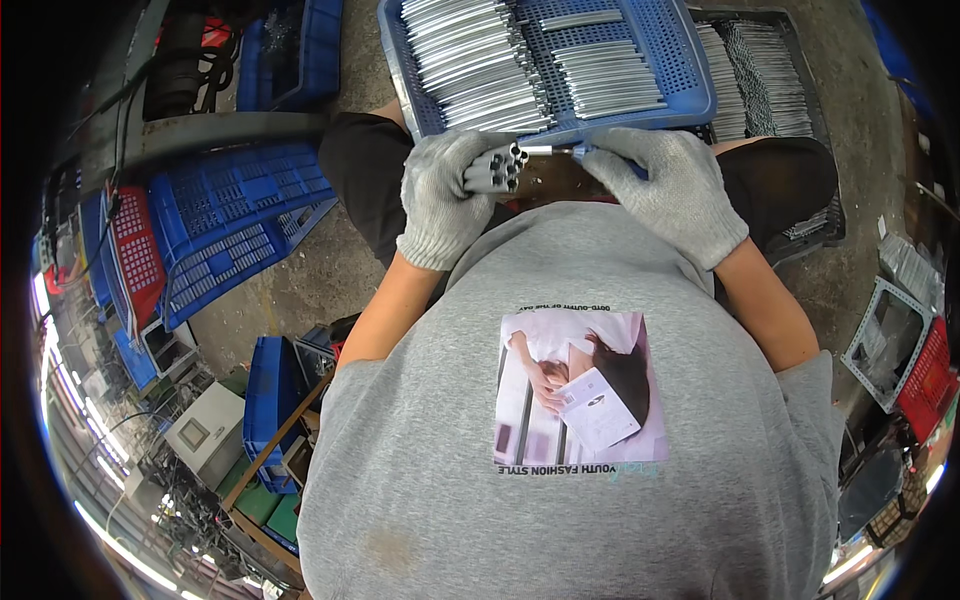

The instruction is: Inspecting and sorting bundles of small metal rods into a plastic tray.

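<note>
My left hand (443, 195), in a grey knit glove, is closed around a small bundle of grey metal tubes (490, 174). Their dark hollow ends face right. My right hand (675, 185), gloved the same way, pinches a slim tool (541, 150) with a silver shaft and some blue by the fingers; its exact kind I cannot make out. The shaft points left, its tip close to the tube ends at the top of the bundle. Just beyond both hands, a blue perforated crate (702, 98) holds a large stack of silver tubes (475, 65) and a smaller stack (608, 80).
A dark crate with more metal rods (765, 75) stands right of the blue one, by my knee. At left are blue crates (230, 190), a red crate (137, 240) and a metal frame beam (225, 125). Another red crate (930, 375) lies far right.
</note>
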### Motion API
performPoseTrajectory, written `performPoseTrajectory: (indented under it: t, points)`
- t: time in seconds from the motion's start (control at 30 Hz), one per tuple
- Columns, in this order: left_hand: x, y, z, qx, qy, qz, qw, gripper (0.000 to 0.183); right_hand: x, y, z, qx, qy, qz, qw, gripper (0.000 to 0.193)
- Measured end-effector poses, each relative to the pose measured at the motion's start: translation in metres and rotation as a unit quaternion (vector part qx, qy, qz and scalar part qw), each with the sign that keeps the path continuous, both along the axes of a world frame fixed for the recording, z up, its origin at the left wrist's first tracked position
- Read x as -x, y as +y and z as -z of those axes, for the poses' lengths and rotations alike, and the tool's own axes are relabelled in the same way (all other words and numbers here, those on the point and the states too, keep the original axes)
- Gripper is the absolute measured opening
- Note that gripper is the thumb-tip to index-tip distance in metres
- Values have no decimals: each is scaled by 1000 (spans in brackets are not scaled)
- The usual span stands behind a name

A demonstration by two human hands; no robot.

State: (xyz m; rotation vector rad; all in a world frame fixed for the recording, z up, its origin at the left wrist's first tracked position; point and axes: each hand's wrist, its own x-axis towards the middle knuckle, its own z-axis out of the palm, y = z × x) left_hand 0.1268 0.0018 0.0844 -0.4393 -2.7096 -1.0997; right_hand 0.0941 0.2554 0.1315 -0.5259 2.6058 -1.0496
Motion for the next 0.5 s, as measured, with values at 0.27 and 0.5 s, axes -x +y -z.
performPoseTrajectory:
  t: [0.27,0.5]
  points:
    - [55,7,64,172,-227,-128,950,29,-4,5,16,-14,57,64,996,21]
    - [68,6,108,269,-217,-88,934,34,-7,7,20,-17,74,73,994,20]
